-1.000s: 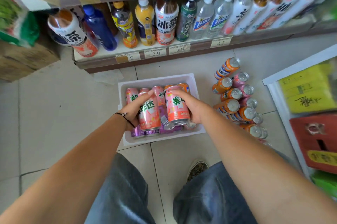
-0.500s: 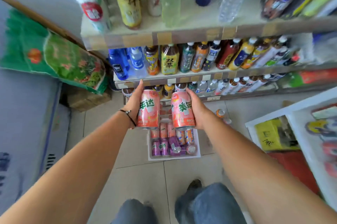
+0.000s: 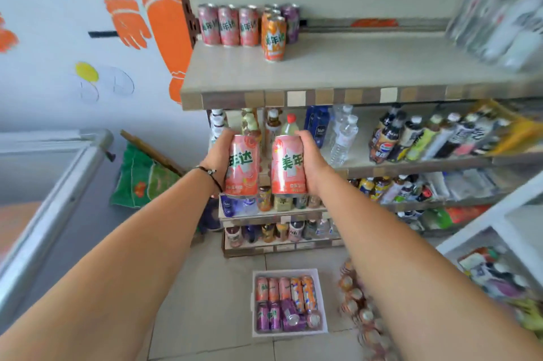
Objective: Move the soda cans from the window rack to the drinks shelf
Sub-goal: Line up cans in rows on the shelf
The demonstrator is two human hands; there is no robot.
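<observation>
My left hand (image 3: pixel 218 152) grips a pink soda can (image 3: pixel 242 166) upright, and my right hand (image 3: pixel 312 159) grips a second pink soda can (image 3: pixel 288 165) beside it. Both are held side by side at chest height, below the front edge of the top drinks shelf (image 3: pixel 338 66). Several cans stand at that shelf's back left: pink cans (image 3: pixel 229 25), an orange can (image 3: pixel 274 38) in front and a purple can (image 3: pixel 291 22) behind. On the floor a white tray (image 3: pixel 321 302) holds several pink, orange and purple cans.
Lower shelves (image 3: pixel 411 140) are packed with bottled drinks. Plastic bottles (image 3: pixel 505 16) stand on the top shelf's right. A shrink-wrapped pack of cans (image 3: pixel 361 307) lies on the floor right of the tray. A chest freezer (image 3: pixel 53 184) is at left, a white rack (image 3: pixel 499 231) at right.
Both hands lifted the two pink cans out of the floor tray and raised them. My view rose from the floor to the top shelf.
</observation>
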